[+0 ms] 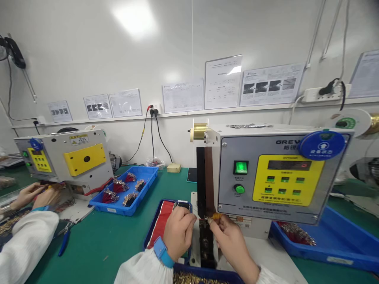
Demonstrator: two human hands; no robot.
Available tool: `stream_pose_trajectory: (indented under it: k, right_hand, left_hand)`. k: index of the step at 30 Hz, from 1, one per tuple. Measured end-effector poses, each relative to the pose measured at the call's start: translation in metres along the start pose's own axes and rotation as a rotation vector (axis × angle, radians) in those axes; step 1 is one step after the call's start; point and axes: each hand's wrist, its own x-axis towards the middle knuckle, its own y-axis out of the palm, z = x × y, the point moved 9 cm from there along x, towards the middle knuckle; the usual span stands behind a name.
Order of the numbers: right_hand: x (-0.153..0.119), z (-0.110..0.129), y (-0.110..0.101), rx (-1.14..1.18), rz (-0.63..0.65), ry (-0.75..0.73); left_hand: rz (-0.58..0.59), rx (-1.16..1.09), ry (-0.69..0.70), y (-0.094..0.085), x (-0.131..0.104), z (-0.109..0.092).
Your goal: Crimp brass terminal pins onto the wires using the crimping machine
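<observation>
A pale, glossy wall [89,67] runs across the far side, with a vertical seam [192,43] near its middle and a bright patch of reflected light [134,17] high on the left. A narrow ledge [177,114] crosses it lower down. Printed sheets [182,96] hang in a row above, the tallest sheet [223,83] right of the seam. Black plugs fill a central wall socket [154,109]; a white power strip [314,94] sits at right. The tabletop [89,240] below is green.
</observation>
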Motion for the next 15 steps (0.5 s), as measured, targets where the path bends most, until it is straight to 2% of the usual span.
stream_pose_trajectory:
  k: [15]
  right_hand:
    - [-0.0012, 0.0035, 0.0006, 0.015, 0.003, -0.032]
  left_hand:
    - [0.040, -0.015, -0.013, 0.0039, -0.0022, 0.0026]
